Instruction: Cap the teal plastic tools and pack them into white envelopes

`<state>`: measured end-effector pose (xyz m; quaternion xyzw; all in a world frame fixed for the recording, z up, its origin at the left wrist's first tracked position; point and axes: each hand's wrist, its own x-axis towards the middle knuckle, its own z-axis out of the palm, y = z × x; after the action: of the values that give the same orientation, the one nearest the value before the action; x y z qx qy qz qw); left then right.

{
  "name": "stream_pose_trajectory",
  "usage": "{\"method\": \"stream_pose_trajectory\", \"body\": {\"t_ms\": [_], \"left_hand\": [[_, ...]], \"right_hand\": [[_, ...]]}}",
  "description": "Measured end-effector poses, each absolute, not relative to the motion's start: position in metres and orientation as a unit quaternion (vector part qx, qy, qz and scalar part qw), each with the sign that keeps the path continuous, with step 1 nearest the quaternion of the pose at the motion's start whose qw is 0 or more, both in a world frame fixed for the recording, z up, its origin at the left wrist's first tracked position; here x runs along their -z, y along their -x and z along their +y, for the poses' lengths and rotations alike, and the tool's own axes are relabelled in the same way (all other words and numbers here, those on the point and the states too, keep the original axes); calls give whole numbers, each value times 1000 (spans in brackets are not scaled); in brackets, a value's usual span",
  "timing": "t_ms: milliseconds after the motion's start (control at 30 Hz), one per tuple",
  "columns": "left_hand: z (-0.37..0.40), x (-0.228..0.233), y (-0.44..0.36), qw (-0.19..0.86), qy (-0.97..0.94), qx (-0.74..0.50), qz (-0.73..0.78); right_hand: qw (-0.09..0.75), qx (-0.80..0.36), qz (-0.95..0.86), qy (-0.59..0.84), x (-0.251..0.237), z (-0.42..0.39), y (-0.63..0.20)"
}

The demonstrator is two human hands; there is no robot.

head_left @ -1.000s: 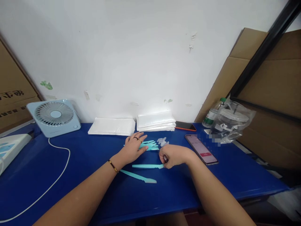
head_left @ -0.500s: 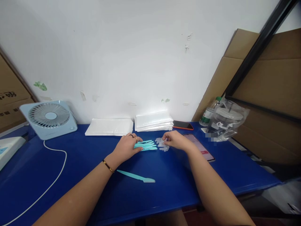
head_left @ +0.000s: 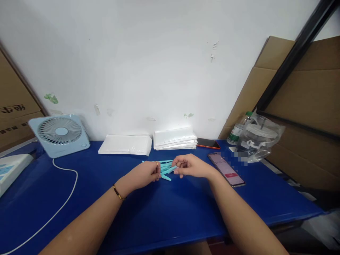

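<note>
My left hand (head_left: 147, 173) and my right hand (head_left: 190, 165) meet over the middle of the blue table (head_left: 170, 212). Between them they pinch a slim teal razor stick (head_left: 170, 170), the left hand at one end and the right fingertips at the other. A second teal stick juts out below the left fingers. Just behind the hands lies a small pile of the same teal sticks (head_left: 164, 162). The clear caps seen earlier are hidden behind my right hand.
Two stacks of white packets (head_left: 124, 144) (head_left: 175, 137) lie against the wall. A pale blue fan (head_left: 60, 134) with a white cable stands at the left. Two phones (head_left: 227, 169) (head_left: 208, 143), a water bottle and a bagged cup (head_left: 257, 140) are at the right, with cardboard beyond.
My right hand left the clear caps and came back toward the left hand. Both hands now grip a teal stick. The lone stick near the front is gone from the table.
</note>
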<state>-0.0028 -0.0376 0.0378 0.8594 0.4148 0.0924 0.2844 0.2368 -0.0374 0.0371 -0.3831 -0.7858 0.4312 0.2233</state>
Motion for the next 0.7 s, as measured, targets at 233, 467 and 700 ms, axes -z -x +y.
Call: {"method": "stream_pose_trajectory", "body": {"t_ms": [233,467,700], "left_hand": [[-26,-38,11,384,-820,-143,400],[-14,-32,15,295,-827,-214,428],[-14,-31,13,210,-841,-240,438]], "right_hand": [[346,-462,-718,389,-26,-26,-239],[485,-454,-631,400,-30,-16,-254],[517,-477,-596,386,-22,-15,-244]]}}
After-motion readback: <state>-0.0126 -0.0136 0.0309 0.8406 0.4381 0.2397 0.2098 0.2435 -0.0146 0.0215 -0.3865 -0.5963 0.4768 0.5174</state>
